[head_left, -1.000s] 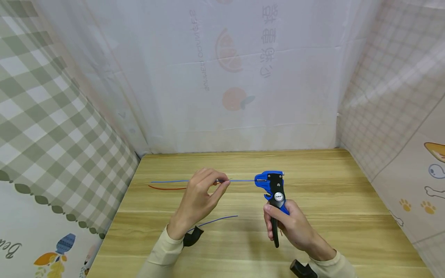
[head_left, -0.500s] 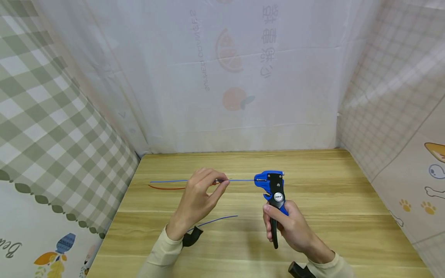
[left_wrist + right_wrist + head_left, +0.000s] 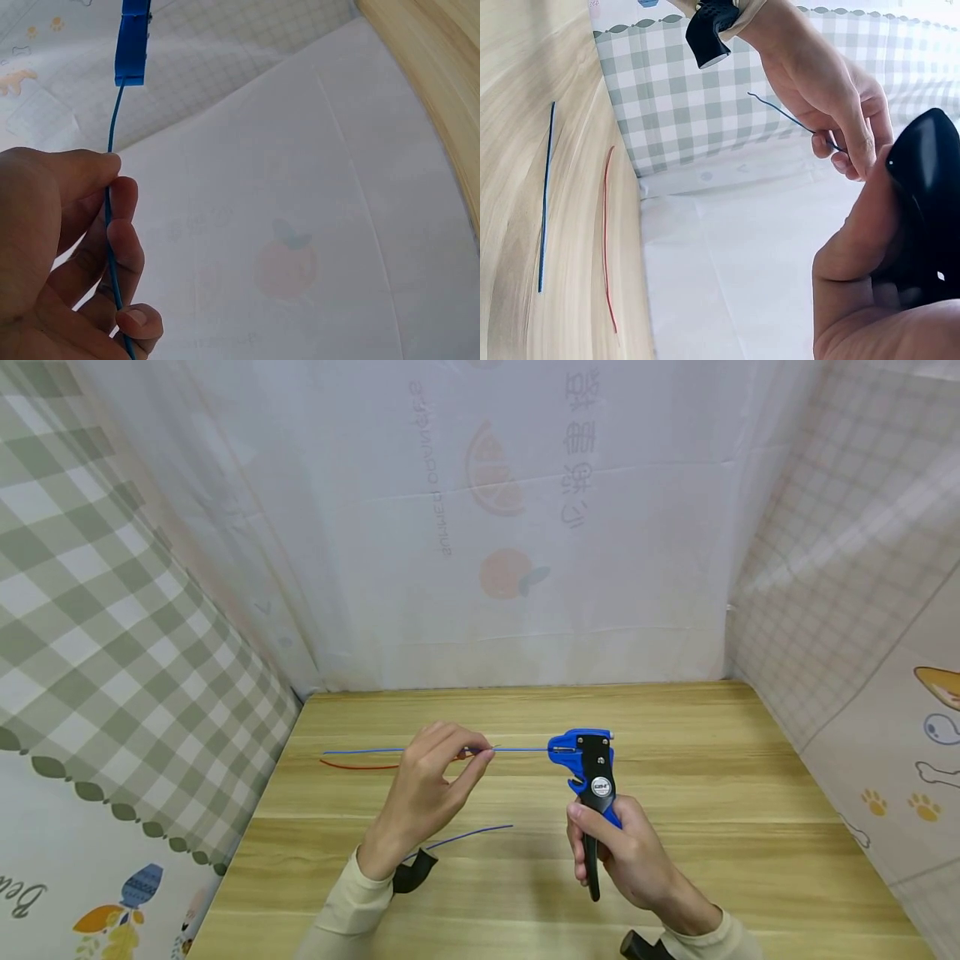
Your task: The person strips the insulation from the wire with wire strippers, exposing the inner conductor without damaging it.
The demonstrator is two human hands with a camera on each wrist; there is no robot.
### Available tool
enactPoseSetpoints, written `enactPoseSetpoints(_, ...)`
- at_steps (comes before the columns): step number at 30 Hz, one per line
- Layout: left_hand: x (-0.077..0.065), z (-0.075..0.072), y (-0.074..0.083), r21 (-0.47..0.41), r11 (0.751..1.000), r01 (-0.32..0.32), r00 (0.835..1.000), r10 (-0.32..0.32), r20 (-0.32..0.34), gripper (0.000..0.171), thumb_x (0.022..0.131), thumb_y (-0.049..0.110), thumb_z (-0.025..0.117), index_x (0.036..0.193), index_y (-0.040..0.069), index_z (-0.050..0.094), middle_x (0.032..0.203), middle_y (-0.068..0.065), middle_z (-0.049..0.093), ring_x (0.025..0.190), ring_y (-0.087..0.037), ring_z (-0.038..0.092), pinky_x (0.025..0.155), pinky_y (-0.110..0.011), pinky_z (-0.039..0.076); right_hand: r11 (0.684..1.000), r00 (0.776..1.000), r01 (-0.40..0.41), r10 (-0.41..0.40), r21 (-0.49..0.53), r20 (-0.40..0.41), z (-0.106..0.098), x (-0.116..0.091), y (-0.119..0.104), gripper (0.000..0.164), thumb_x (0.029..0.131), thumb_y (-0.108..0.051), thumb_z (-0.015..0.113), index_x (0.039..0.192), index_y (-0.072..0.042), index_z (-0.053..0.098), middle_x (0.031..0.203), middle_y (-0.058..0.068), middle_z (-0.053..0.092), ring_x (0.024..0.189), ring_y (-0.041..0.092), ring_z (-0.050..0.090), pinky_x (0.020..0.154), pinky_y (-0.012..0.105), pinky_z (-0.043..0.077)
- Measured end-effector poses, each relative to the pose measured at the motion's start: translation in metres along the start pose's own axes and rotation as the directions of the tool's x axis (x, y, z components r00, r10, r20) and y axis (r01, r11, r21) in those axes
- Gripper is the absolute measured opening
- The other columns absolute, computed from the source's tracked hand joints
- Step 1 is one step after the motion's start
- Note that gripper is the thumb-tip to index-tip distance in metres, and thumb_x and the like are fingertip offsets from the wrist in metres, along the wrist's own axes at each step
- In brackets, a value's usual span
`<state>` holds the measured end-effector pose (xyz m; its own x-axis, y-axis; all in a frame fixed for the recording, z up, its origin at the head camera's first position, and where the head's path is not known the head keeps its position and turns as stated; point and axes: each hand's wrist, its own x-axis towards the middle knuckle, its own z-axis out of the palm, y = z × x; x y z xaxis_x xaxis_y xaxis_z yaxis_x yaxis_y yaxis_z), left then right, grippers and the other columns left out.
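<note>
A thin blue wire [image 3: 521, 749] runs level above the table, pinched between thumb and fingertips of my left hand [image 3: 427, 785]. In the left wrist view its tail passes down along the curled fingers, and its far end meets the blue nose of a wire stripper [image 3: 131, 52]. My right hand [image 3: 630, 852] grips the black and blue handles of that wire stripper [image 3: 597, 764], which stands upright with its nose pointing left. The wire's tip is hidden inside the tool's head. In the right wrist view, the wire's loose tail [image 3: 780, 111] sticks out behind the left hand.
On the wooden table [image 3: 712, 760] lie a red wire [image 3: 360, 767], partly behind the left hand, and a second blue wire [image 3: 472, 834] nearer the front. Black wrist straps [image 3: 415, 872] sit at both cuffs. Patterned cloth walls [image 3: 525, 635] enclose the back and sides.
Hardly anything differs. The right hand has shifted slightly left and down with the stripper's handles; the left hand keeps its pinch on the blue wire.
</note>
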<state>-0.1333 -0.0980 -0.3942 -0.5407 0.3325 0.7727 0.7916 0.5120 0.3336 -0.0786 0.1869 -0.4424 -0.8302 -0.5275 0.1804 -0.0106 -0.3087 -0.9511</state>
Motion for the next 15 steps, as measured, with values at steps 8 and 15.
enactPoseSetpoints(8, -0.0004, 0.0003, 0.0005, -0.003, 1.000, 0.004, 1.000, -0.004, 0.000, 0.014, 0.093, 0.003, 0.090, 0.099, 0.012, 0.080, 0.092, 0.002, 0.080, 0.086, -0.015, 0.072, 0.084, -0.033, 0.057, 0.999, 0.999, 0.036, -0.035, 0.013, -0.018, 0.0014, 0.0004, 0.0048, 0.031, 0.119, -0.001, 0.039, 0.095, 0.014, 0.051, 0.080, -0.008, 0.066, 0.062, 0.007, 0.070, 0.053, 0.036, 0.064)
enactPoseSetpoints(15, -0.0011, 0.0009, -0.0002, 0.001, 1.000, 0.009, 1.000, -0.009, 0.000, 0.014, 0.093, 0.003, 0.090, 0.099, 0.011, 0.080, 0.091, 0.002, 0.079, 0.086, -0.015, 0.073, 0.083, -0.033, 0.057, 1.000, 0.999, 0.030, -0.030, -0.003, -0.043, 0.0027, 0.0007, 0.0044, 0.031, 0.119, -0.001, 0.040, 0.094, 0.016, 0.049, 0.078, -0.008, 0.066, 0.060, 0.006, 0.068, 0.051, 0.036, 0.063)
